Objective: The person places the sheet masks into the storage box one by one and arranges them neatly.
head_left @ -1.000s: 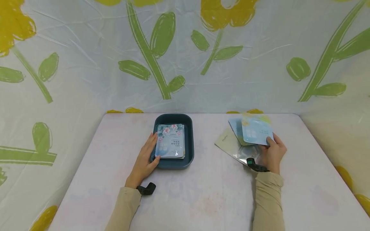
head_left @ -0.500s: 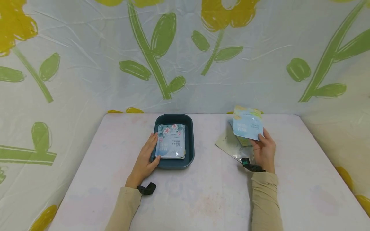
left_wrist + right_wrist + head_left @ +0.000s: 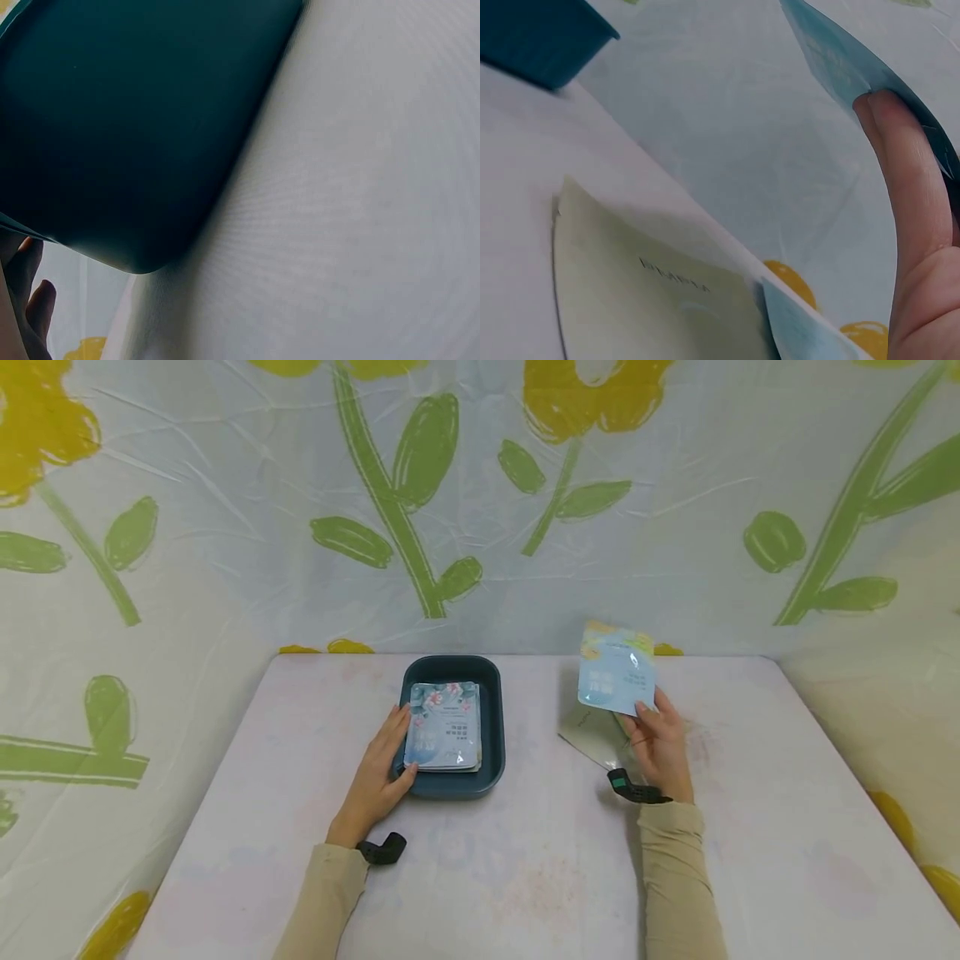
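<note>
Nearest, the tabletop (image 3: 525, 877) is being crossed by two sleeves (image 3: 675, 877), and a black mount (image 3: 384, 849) is being worn at each wrist. Beyond the left cuff, the side of the tray (image 3: 456, 789) is being touched by the left hand (image 3: 375, 772), whose fingers are being laid long and relaxed at the rim, with the thumb being rested near a corner of the stack (image 3: 442, 727). How firmly the tray is being pressed cannot be told. The stack is being contained by the tray, its edges being left slightly uneven; if the tray were being jolted by that hand, the upper packets might be shifted out of line.

On the right, a blue packet (image 3: 617, 668) is being pinched by the right hand (image 3: 660, 739), between the thumb on the printed face and the fingers behind. It is being held up, tilted, well apart from the tray. Only a lower corner is being gripped, so the far end is being left unsupported; a twist, or a slip of the slick-looking film, could be caused by a loose pinch.

Below it, a beige packet (image 3: 637, 292) is being supported by the tabletop, with a pale packet (image 3: 802, 330) being partly hidden beside or over it. Either might be dragged if the hand were being swept low. Farthest back, the scene is being closed off by a flowered sheet (image 3: 637, 560).
</note>
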Tool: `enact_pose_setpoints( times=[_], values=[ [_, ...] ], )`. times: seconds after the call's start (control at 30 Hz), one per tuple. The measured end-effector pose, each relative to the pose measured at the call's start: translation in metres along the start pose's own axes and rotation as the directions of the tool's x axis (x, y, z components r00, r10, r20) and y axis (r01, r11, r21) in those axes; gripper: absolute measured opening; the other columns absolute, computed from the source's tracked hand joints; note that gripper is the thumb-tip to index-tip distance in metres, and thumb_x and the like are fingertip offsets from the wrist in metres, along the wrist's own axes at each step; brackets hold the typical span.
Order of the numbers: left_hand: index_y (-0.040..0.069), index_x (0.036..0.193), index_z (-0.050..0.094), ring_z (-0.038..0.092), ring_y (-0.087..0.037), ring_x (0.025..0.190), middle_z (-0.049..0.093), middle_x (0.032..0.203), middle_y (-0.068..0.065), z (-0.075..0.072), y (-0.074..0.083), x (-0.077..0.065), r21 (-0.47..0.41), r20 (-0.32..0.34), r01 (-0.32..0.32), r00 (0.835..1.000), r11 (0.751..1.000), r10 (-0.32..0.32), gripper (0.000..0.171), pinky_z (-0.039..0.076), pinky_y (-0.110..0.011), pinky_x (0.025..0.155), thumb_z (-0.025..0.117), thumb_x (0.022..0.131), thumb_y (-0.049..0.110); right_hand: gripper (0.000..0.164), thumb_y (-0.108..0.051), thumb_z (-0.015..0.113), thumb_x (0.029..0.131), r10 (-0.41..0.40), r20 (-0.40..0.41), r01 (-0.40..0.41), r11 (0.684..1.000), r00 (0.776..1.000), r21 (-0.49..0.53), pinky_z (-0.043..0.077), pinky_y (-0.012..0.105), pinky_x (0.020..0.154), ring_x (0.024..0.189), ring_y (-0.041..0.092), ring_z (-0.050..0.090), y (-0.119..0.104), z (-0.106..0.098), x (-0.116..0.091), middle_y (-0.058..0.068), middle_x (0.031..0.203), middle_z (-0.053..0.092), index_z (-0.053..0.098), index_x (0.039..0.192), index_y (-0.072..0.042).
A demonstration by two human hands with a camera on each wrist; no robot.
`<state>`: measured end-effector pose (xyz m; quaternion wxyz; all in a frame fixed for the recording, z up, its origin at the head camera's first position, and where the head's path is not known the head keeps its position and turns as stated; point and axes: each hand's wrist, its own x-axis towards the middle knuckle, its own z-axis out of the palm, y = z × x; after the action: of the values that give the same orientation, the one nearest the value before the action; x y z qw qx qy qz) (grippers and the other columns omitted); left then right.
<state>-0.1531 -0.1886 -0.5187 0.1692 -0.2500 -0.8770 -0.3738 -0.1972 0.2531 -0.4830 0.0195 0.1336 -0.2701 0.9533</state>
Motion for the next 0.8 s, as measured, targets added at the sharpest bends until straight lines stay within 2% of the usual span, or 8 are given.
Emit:
enact_pose_setpoints(
  times=[0.2,0.4,0.5,0.6,0.8],
  values=[
    [0.003,0.155,0.030,0.015,-0.026,0.151,0.022,0.164,-0.003,0.001,0.003,0.000,-0.009,0.002,0.005,1.000,1.000,-0.005,0.075,0.017,-0.049,0.120,0.061,0.090,0.022,0.049,0.017,0.021,0.100,0.035,0.070,-0.040,0.996,0.997,0.075,0.047,0.039,0.097,0.121,0.034,0.059,0.010,0.005,0.002,0.026,0.137,0.053,0.033,0.147,0.009],
    [0.002,0.155,0.030,0.015,-0.026,0.151,0.022,0.164,-0.004,0.001,0.003,0.000,-0.007,-0.001,0.005,1.000,1.000,-0.005,0.075,0.016,-0.047,0.120,0.060,0.090,0.022,0.047,0.016,0.023,0.101,0.102,0.139,-0.114,0.990,0.985,0.087,0.050,0.035,0.094,0.119,0.032,0.061,0.023,0.012,0.005,0.024,0.135,0.055,0.038,0.145,0.007],
    [0.002,0.155,0.030,0.015,-0.027,0.151,0.023,0.164,-0.004,0.000,0.003,0.001,-0.011,-0.002,-0.003,1.000,1.000,0.003,0.074,0.016,-0.047,0.120,0.060,0.090,0.023,0.049,0.015,0.021,0.101,0.133,0.177,-0.155,0.981,0.975,0.116,0.049,0.035,0.095,0.122,0.032,0.058,0.030,0.017,0.006,0.023,0.139,0.052,0.034,0.148,0.005],
    [0.001,0.154,0.031,0.016,-0.029,0.151,0.025,0.163,-0.006,0.000,0.003,0.001,-0.001,-0.006,-0.012,1.000,1.000,0.012,0.074,0.015,-0.048,0.120,0.061,0.089,0.022,0.051,0.014,0.021,0.102,0.160,0.189,-0.181,0.979,0.969,0.099,0.048,0.035,0.097,0.125,0.032,0.057,0.035,0.025,0.007,0.022,0.142,0.050,0.027,0.152,0.004],
    [0.000,0.153,0.032,0.017,-0.029,0.151,0.025,0.163,-0.007,0.000,0.002,0.001,0.016,-0.013,-0.025,1.000,1.000,0.025,0.074,0.015,-0.049,0.120,0.060,0.089,0.024,0.057,0.011,0.030,0.102,0.218,0.147,-0.219,0.976,0.965,-0.009,0.044,0.036,0.101,0.128,0.028,0.054,0.046,0.042,0.008,0.015,0.147,0.047,0.013,0.156,0.002]
  ],
)
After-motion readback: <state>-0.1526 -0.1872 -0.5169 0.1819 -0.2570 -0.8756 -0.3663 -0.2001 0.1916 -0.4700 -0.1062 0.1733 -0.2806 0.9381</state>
